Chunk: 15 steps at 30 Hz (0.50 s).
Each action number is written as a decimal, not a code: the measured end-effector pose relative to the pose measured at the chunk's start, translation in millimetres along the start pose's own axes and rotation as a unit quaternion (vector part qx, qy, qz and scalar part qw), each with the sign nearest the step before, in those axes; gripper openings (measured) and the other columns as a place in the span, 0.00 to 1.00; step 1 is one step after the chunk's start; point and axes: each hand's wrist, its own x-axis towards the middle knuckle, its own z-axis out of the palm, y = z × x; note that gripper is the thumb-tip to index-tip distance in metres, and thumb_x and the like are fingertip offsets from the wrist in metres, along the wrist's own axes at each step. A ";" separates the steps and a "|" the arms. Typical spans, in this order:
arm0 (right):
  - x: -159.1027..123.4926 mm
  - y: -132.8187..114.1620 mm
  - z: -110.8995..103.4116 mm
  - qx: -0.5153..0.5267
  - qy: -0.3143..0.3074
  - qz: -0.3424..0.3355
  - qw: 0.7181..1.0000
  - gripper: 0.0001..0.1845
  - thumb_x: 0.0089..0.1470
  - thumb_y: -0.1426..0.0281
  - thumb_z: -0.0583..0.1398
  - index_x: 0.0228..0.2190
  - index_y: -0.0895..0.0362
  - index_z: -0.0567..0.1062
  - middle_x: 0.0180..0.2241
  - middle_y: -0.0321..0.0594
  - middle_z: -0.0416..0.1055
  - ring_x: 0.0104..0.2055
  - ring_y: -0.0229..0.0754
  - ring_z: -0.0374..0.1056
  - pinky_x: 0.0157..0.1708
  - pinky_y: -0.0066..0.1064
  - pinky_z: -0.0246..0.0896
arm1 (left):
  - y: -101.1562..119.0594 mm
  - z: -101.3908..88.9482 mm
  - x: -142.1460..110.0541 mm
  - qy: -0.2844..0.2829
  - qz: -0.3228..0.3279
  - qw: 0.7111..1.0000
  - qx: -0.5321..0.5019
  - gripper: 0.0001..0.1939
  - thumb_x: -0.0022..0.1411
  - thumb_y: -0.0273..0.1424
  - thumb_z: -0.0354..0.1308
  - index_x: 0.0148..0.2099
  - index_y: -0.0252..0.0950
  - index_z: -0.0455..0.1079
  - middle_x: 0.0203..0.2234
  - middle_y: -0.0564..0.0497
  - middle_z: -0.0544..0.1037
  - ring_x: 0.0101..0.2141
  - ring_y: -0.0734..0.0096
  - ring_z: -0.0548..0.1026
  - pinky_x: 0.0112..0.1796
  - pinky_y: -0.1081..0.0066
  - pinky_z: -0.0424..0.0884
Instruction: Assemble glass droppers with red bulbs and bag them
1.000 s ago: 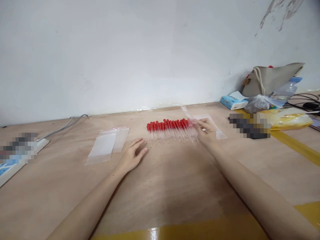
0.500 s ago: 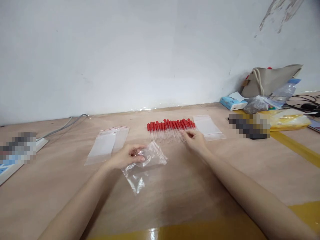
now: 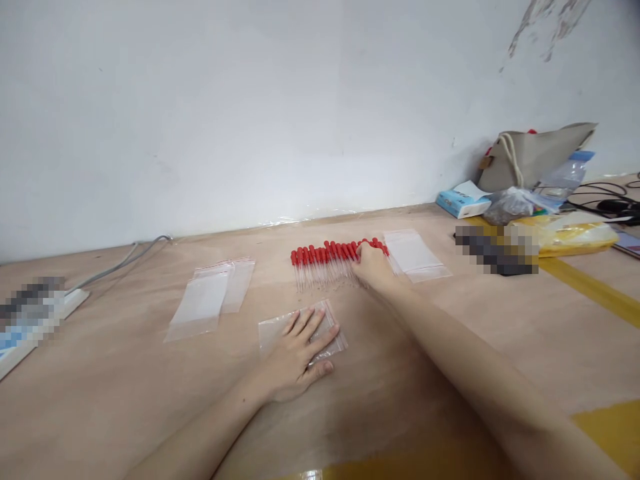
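Observation:
My left hand (image 3: 296,359) lies flat with fingers spread, pressing a clear zip-seal bag (image 3: 271,330) onto the table. Behind it is a row of thin clear droppers (image 3: 320,267) with red bulbs, side by side, bulbs toward the wall. My right hand (image 3: 374,267) is at the right part of this row, its fingers closed by a red bulb in a pinch on a dropper; the hand hides part of the stems there.
Flat zip-seal bags (image 3: 205,300) lie to the left, and more bags (image 3: 415,253) sit right of the droppers. A power strip (image 3: 55,333) is at far left. Toward the right are a blue tissue pack (image 3: 463,200), a grey bag (image 3: 540,157) and a yellow plastic package (image 3: 575,239).
My left hand has gone from holding the crumpled bag to pressing it flat on the table. My right hand has moved up from the stems to the red bulbs.

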 end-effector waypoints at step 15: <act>14.3 -8.0 -12.1 0.025 -0.067 0.061 0.996 0.15 0.40 0.79 0.57 0.36 0.66 0.68 0.33 0.54 0.71 0.38 0.49 0.67 0.33 0.32 0.60 | 1.0 -0.4 2.6 0.034 -0.003 0.999 0.003 0.28 0.64 0.42 0.39 0.63 0.43 0.38 0.61 0.49 0.44 0.60 0.61 0.43 0.56 0.55 0.44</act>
